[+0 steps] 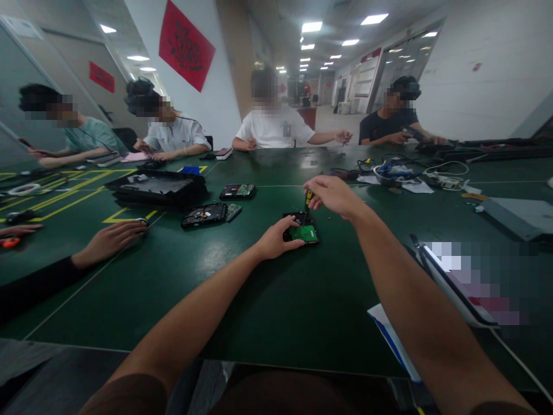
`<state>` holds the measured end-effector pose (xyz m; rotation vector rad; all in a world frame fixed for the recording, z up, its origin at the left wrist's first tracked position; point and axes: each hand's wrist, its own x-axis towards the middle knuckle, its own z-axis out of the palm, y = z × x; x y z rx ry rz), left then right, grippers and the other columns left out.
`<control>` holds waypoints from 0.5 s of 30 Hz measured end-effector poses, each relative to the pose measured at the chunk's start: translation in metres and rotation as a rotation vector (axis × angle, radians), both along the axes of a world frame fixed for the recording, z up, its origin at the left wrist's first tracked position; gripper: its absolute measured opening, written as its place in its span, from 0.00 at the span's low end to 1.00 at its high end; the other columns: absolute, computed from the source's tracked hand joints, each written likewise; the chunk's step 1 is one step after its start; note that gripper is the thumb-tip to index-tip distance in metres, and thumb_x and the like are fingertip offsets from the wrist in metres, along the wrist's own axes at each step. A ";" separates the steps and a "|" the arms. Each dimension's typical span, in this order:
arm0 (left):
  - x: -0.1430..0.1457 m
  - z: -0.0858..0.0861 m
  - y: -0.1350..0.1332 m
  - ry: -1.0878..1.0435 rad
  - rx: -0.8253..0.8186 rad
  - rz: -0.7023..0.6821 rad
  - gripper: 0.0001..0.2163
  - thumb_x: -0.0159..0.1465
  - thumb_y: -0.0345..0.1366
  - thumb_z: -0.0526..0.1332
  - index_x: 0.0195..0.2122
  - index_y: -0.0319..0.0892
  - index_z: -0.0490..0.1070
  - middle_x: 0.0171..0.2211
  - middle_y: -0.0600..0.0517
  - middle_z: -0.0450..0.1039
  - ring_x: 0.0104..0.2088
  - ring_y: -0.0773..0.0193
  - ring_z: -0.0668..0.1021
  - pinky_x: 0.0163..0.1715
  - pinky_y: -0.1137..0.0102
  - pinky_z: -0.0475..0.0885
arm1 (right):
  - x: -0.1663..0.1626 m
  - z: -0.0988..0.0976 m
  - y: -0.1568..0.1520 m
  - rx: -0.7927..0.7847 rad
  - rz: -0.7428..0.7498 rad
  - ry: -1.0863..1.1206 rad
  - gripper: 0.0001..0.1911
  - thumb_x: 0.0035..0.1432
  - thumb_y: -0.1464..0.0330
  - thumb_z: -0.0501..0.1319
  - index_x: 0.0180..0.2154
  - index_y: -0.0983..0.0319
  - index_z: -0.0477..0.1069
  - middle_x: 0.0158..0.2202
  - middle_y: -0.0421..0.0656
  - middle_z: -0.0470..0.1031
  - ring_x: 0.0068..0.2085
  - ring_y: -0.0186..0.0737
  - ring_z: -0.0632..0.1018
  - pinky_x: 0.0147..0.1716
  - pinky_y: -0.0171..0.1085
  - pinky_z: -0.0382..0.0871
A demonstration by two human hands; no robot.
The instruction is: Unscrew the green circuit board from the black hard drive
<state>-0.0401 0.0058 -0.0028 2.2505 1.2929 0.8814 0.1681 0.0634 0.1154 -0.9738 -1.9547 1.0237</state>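
A hard drive (pixel 306 233) with a green circuit board facing up lies on the green table in front of me. My left hand (pixel 276 237) is closed around its left side, thumb along the near edge and fingers at the far edge. My right hand (pixel 329 195) grips a screwdriver (pixel 309 197) with a yellow and black handle. The screwdriver stands almost upright over the drive, its tip at the far part of the board. Whether the tip sits in a screw is too small to tell.
Left of the drive lie another hard drive (pixel 237 191), an opened drive (pixel 204 215), a loose circuit board (pixel 234 212) and a black tray (pixel 158 187). A co-worker's hand (pixel 113 239) rests at left. Cables (pixel 395 172), a grey metal box (pixel 518 216) and a laptop (pixel 458 282) are at right. Several people sit opposite.
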 end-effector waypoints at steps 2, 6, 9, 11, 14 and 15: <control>0.000 0.000 -0.001 -0.002 0.003 -0.003 0.26 0.59 0.50 0.68 0.55 0.45 0.68 0.65 0.43 0.63 0.67 0.51 0.65 0.65 0.55 0.63 | 0.000 0.001 -0.001 0.018 0.017 -0.013 0.12 0.67 0.62 0.56 0.43 0.61 0.75 0.27 0.42 0.76 0.27 0.34 0.76 0.26 0.33 0.70; 0.001 0.002 -0.001 -0.001 -0.005 -0.004 0.26 0.58 0.49 0.68 0.56 0.46 0.68 0.65 0.44 0.64 0.67 0.50 0.65 0.65 0.54 0.62 | 0.002 -0.001 0.002 0.108 -0.061 -0.088 0.10 0.62 0.60 0.62 0.36 0.61 0.76 0.27 0.42 0.76 0.26 0.33 0.74 0.23 0.32 0.66; 0.001 0.002 -0.001 0.003 -0.004 0.002 0.26 0.58 0.49 0.69 0.55 0.46 0.68 0.64 0.44 0.64 0.68 0.50 0.64 0.65 0.54 0.61 | 0.003 -0.002 0.004 0.072 -0.095 -0.077 0.10 0.61 0.62 0.63 0.33 0.62 0.74 0.27 0.43 0.77 0.24 0.33 0.74 0.21 0.33 0.65; 0.001 0.002 -0.001 -0.004 0.004 -0.005 0.26 0.58 0.49 0.68 0.55 0.46 0.68 0.65 0.44 0.64 0.67 0.50 0.64 0.66 0.55 0.61 | 0.002 -0.003 0.005 0.052 -0.065 -0.046 0.10 0.62 0.61 0.62 0.34 0.62 0.73 0.30 0.45 0.78 0.23 0.32 0.75 0.19 0.33 0.64; 0.000 0.001 -0.001 -0.017 0.019 -0.020 0.26 0.58 0.49 0.68 0.55 0.46 0.68 0.64 0.44 0.64 0.67 0.51 0.65 0.65 0.56 0.62 | 0.000 -0.001 0.002 0.009 0.003 0.018 0.13 0.66 0.60 0.59 0.36 0.62 0.73 0.32 0.45 0.78 0.24 0.33 0.76 0.22 0.33 0.68; 0.000 0.001 -0.001 -0.018 0.020 -0.022 0.26 0.58 0.49 0.68 0.55 0.46 0.68 0.64 0.44 0.64 0.66 0.51 0.65 0.65 0.56 0.63 | 0.000 0.000 0.000 -0.019 0.022 0.040 0.13 0.67 0.60 0.58 0.37 0.62 0.73 0.31 0.45 0.78 0.26 0.33 0.77 0.24 0.34 0.71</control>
